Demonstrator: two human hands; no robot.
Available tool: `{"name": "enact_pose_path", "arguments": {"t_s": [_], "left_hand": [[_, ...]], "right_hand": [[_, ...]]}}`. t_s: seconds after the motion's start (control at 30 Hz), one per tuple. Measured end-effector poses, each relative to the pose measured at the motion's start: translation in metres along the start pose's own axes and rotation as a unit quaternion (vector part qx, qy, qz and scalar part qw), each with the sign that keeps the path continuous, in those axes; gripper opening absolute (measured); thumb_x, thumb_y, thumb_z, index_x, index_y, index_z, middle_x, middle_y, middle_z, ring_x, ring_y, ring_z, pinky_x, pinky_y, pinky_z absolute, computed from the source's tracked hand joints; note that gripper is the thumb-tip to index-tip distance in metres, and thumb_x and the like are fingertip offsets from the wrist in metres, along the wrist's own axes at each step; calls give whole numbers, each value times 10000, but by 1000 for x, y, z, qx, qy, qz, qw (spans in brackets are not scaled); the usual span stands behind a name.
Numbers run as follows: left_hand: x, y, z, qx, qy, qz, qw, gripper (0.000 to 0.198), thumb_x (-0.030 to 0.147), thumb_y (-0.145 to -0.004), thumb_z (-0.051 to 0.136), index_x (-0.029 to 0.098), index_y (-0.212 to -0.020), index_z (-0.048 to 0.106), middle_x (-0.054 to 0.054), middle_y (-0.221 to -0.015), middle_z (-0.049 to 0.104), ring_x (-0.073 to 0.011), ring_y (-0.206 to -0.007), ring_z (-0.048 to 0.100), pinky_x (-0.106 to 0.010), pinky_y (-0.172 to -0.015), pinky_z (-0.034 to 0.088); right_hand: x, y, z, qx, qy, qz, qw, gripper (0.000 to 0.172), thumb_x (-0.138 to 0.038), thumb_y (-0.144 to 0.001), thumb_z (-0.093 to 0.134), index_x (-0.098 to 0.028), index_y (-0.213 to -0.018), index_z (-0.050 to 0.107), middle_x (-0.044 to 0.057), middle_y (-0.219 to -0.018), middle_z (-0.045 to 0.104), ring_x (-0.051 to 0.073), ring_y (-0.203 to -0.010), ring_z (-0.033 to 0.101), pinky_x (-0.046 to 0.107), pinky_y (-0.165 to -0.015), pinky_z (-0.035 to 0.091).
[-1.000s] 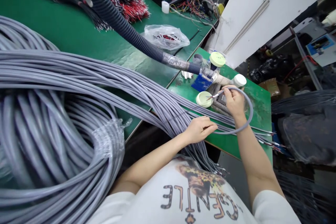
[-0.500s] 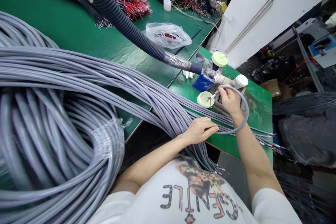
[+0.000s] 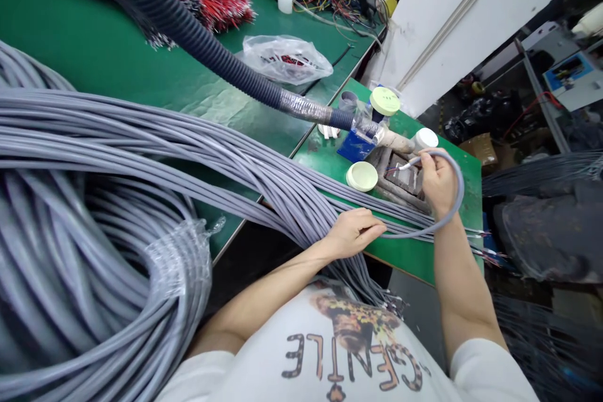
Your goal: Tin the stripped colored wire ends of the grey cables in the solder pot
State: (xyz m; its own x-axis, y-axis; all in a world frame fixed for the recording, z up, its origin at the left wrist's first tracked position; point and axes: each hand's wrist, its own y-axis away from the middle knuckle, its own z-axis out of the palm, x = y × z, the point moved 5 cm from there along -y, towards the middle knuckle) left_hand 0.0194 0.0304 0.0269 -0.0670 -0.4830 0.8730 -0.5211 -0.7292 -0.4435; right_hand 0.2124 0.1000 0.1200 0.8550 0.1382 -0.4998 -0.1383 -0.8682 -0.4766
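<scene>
My right hand (image 3: 439,183) pinches a grey cable (image 3: 459,191) a little behind its stripped end. Thin coloured wires at that end hang over a grimy square solder pot (image 3: 404,181) with a dark, shiny surface. From there the cable bends in a loop around my right wrist and back to my left hand (image 3: 357,232). My left hand is closed around the cable and rests on a thick bundle of grey cables (image 3: 282,201); its fingertips are partly hidden. A round cream-coloured tub (image 3: 362,176) stands just left of the pot.
A ribbed black hose (image 3: 211,50) crosses above the bench to a nozzle beside the pot. Behind it are a yellow-lidded jar (image 3: 385,101) and a white-lidded jar (image 3: 425,139). A large wrapped cable coil (image 3: 174,264) fills the left. A plastic bag (image 3: 287,59) lies farther back.
My right hand has moved right, carrying the cable's wire end from the cream tub to the square pot. My left hand has stayed on the bundle. The view has shifted slightly.
</scene>
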Motion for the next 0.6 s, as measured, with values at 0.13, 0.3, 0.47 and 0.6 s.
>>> {"name": "enact_pose_path", "arguments": {"t_s": [0.13,0.3,0.47,0.6], "left_hand": [[-1,0,0,-6,1,-8,1000,315,332,-941,469,153,-906,726,-67,-740,672,-140,-701,571,-255,-679,440],[0,0,-1,-5,5,-13,1000,311,329,-940,472,155,-897,726,-70,-751,679,-141,-709,580,-257,-682,447],[0,1,0,-5,3,-12,1000,306,327,-941,470,161,-906,725,-67,-756,682,-141,-707,577,-263,-690,447],[-1,1,0,-8,1,-16,1000,303,321,-940,472,156,-903,724,-67,-751,678,-139,-699,569,-262,-683,442]], "right_hand": [[32,-3,-12,31,46,7,998,233,-357,-921,447,-219,-887,631,25,-813,685,203,-820,657,335,-780,502],[60,-8,-10,38,93,7,995,238,-340,-919,425,-215,-871,622,26,-784,687,204,-793,645,334,-774,487],[77,-11,-7,30,138,12,990,212,-322,-898,445,-221,-836,620,25,-779,683,209,-762,632,324,-731,470],[85,-13,-5,23,157,14,987,209,-314,-887,448,-218,-829,624,32,-775,686,213,-756,628,321,-722,460]]}}
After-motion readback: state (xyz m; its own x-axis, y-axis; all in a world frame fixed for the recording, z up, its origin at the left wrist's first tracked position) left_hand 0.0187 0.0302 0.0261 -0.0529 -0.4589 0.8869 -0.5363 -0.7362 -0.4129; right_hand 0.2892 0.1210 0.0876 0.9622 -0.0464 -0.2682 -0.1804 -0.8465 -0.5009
